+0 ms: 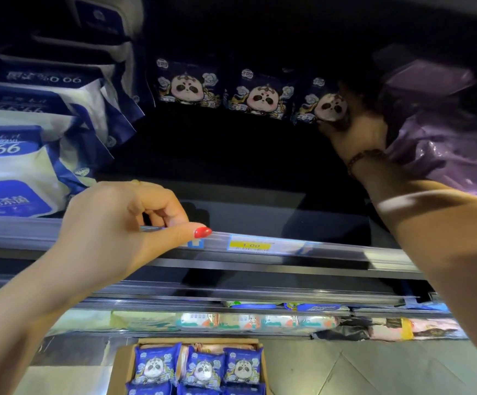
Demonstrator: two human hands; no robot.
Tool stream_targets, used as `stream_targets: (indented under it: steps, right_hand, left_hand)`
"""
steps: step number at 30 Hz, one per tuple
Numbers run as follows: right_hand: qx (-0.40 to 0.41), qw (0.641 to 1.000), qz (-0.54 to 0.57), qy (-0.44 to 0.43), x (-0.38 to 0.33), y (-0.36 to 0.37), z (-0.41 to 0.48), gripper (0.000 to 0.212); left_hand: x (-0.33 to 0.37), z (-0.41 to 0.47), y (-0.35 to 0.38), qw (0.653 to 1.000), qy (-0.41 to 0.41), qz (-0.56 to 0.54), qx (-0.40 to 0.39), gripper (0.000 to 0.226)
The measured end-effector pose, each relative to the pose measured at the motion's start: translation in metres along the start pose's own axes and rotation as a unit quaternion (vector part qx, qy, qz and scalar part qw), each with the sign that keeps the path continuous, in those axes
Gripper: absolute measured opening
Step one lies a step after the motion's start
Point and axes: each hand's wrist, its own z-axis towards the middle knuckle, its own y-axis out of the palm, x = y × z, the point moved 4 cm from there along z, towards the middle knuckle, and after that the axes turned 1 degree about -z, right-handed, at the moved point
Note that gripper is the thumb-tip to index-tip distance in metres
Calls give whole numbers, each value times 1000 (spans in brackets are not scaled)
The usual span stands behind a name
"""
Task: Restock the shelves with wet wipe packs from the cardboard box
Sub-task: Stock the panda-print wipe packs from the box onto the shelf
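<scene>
Now: right hand (354, 129) grips panda wet wipe pack (321, 105) at shelf (260, 212) back

We see it clamped round the pack, which stands upright in the dark back row. Left hand (112, 220) pinches the price rail (331, 249) at the shelf's front edge. Cardboard box (120, 366) on the floor (345, 372) below holds more panda packs (204, 366).

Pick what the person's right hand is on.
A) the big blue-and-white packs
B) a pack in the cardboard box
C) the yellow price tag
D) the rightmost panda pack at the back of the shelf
D: the right hand grips the rightmost panda pack of the three standing in a row; the left hand holds the front rail.
</scene>
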Motion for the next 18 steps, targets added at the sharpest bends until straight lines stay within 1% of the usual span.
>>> stream_targets:
  steps: [4,7,9,11,15,17,18]
  right_hand:
    - [18,999,-39,-23,2,4,4,65]
    - [1,999,-52,-13,6,9,10,64]
    - [-6,999,-45,-14,7,10,12,64]
    - [-12,999,-32,-23,7,9,11,67]
    - [-38,998,-30,-26,2,2,6,72]
    - [-52,997,-55,-27,-1,-5,-3,68]
    - [-53,996,-69,-28,-6,-11,-10,62]
  left_hand:
    - [0,0,1,1000,3,-2,11,20]
    - [2,-2,1,999,13,5,29,21]
    - [6,-4,1,998,20,17,51,29]
    - [11,-4,0,997,26,26,69,33]
    - [14,-6,0,996,39,17,80,33]
    - [13,-6,2,995,41,10,91,32]
    - [13,-5,1,994,43,4,98,30]
